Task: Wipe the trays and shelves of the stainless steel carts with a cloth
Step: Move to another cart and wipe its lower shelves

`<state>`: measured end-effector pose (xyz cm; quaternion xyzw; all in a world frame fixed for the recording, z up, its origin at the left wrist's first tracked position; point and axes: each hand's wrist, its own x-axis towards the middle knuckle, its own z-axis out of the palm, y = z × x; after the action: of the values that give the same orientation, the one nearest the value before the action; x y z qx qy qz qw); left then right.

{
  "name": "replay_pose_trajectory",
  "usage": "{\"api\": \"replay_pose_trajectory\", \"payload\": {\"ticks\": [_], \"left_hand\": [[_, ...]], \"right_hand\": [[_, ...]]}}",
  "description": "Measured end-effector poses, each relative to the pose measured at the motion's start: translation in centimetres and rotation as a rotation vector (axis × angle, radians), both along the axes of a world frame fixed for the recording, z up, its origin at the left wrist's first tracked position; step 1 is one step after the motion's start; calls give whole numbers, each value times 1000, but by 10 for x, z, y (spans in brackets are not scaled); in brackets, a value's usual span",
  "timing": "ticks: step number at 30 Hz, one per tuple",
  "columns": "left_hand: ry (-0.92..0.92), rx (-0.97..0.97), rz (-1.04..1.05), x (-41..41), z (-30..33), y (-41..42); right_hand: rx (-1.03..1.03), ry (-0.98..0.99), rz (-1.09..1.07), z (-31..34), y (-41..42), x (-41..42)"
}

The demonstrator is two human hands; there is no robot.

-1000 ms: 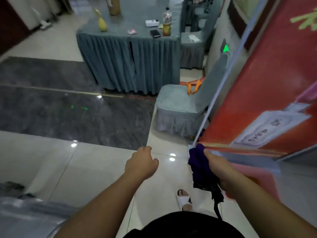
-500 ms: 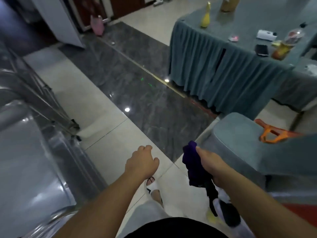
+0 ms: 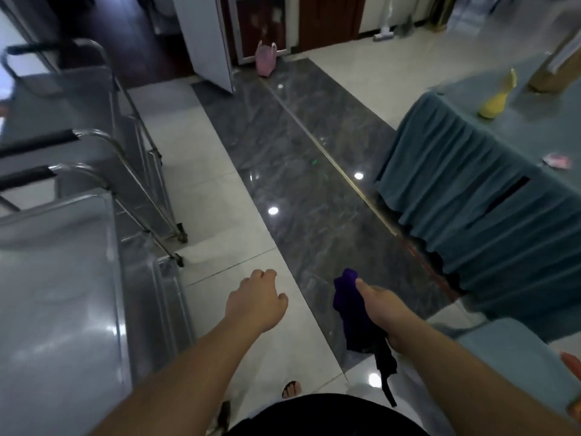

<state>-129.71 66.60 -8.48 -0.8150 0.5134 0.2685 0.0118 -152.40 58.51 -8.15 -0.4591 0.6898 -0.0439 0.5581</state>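
Both hands were extended over the floor: the left hand [image 3: 256, 302] curled on nothing, the right hand [image 3: 385, 313] gripping a bunched purple cloth [image 3: 352, 313] whose dark tail hung below. Stainless steel carts [image 3: 56, 278] stood at left, the nearest tray just beside the left forearm. A draped bench [image 3: 478, 196] stood far right, bearing a yellow vase [image 3: 496, 99]. A pink bag [image 3: 265, 59] sat far off.

The floor [image 3: 220, 196] below me is pale glossy tile crossed by a dark marble band [image 3: 301, 171]. A teal-skirted table [image 3: 471, 190] stands to my right.
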Motion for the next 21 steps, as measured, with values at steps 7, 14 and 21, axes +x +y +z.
{"api": "replay_pose_trajectory", "payload": {"ticks": [7, 14, 21], "left_hand": [[28, 22, 266, 67, -18, -35], [59, 48, 652, 108, -34, -80], [134, 82, 1032, 88, -37, -79]], "right_hand": [[-32, 85, 356, -16, -104, 94], [-67, 75, 800, -35, -211, 188], [-62, 142, 1233, -44, -267, 269]]}}
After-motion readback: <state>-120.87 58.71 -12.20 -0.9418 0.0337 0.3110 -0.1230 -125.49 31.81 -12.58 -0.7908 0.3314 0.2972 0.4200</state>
